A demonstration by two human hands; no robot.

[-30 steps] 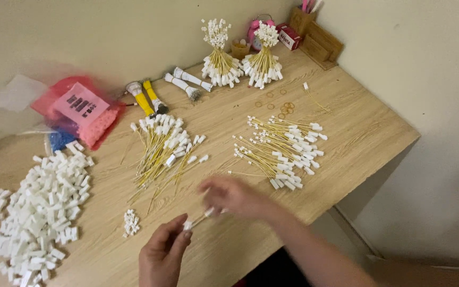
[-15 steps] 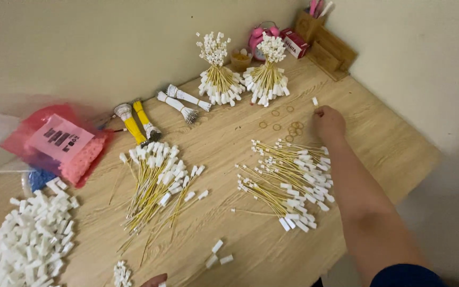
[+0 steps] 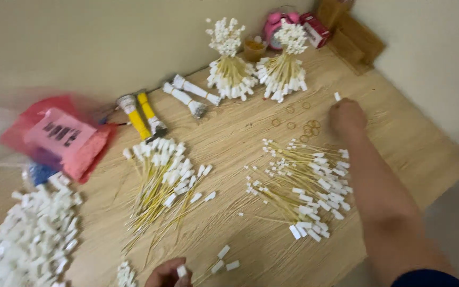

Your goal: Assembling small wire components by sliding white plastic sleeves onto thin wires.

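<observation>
Here the right hand (image 3: pixel 348 117) reaches across the pale wooden tabletop (image 3: pixel 399 143) toward its far right corner, fingers curled downward over the scattered thin tan rubber bands (image 3: pixel 310 127); whether the fingertips have closed on a band cannot be told. A single small white block (image 3: pixel 337 96) lies just beyond the knuckles. The left hand (image 3: pixel 168 273), at the near edge, pinches one small white foam cap (image 3: pixel 181 271) between its fingertips; a few loose capped sticks (image 3: pixel 220 261) lie just beside it.

Two fans of slender yellow sticks tipped with white foam caps occupy the middle of the tabletop. The left fan (image 3: pixel 163 183) has its long axis running from the near edge toward the far edge, caps gathered at the far end, probably so that the bare ends stay aligned. The right fan (image 3: pixel 306 186) lies slantwise, most caps pointing toward the right edge, near the reaching forearm.

Two finished upright bundles (image 3: pixel 256 74) stand at the far edge, splayed like sheaves, seemingly bound at the waist. A heap of loose white foam caps (image 3: pixel 27 234) fills the near left corner, a red plastic bag (image 3: pixel 65 138) sits at the left edge, and yellow-handled tools (image 3: pixel 139 114) lie near the far edge.
</observation>
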